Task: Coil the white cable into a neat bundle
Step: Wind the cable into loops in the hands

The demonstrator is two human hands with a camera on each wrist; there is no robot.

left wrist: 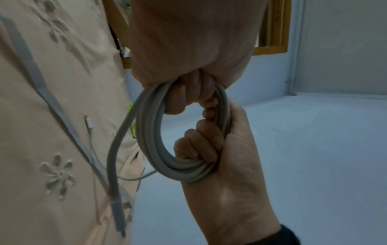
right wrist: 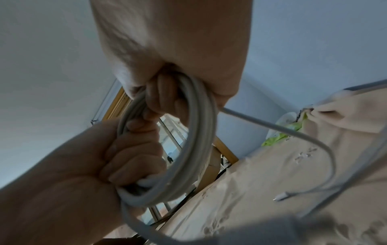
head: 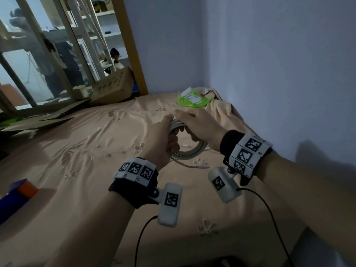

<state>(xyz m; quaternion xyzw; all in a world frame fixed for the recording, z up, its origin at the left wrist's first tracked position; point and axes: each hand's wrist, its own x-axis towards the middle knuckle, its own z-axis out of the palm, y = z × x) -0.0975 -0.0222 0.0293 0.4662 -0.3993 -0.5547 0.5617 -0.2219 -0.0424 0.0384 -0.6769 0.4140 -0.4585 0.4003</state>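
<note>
The cable (head: 189,151) is white, round in section and wound into several loops that lie close together as one ring. The ring is held in the air over the bed (head: 81,151), between the two hands. A loose tail leaves the ring on the near side and ends in a slim plug (head: 203,167) lying on the sheet; in the left wrist view the tail (left wrist: 114,154) hangs down from the ring past a thinner white lead with a small connector (left wrist: 89,122).

The left hand (head: 163,143) has its grip closed tight round the left side of the ring, fingers (right wrist: 134,159) curled through the middle of the loops and wrapped over the strands. The right hand (head: 200,128) grips the far, upper part of the ring, its fingers (left wrist: 188,92) curled through the loops as well, thumb stretched forward over the top. The two grips sit just beside each other, fingers nearly touching inside the ring.

Beyond the hands, near the wall, a green packet (head: 193,100) lies on a rumpled blanket (head: 221,110). Further left, a cardboard box (head: 113,87) lies at the bed's far edge.
</note>
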